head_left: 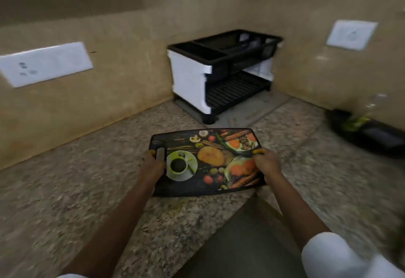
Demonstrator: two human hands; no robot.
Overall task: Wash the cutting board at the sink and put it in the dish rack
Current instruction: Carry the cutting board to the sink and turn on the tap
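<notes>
A dark cutting board point(207, 161) printed with fruit, vegetables and a coffee cup is held flat above the granite counter point(76, 190). My left hand point(152, 163) grips its left edge by the handle slot. My right hand point(266, 162) grips its right edge. A two-tier dish rack point(190, 80) with black trays and white side panels stands in the counter's far corner, beyond the board. No sink is in view.
Beige tiled walls meet behind the rack. White socket plates sit on the left wall point(47, 64) and the right wall point(351, 34). A dark pan-like object with a clear bottle point(363, 128) lies at the right on the counter.
</notes>
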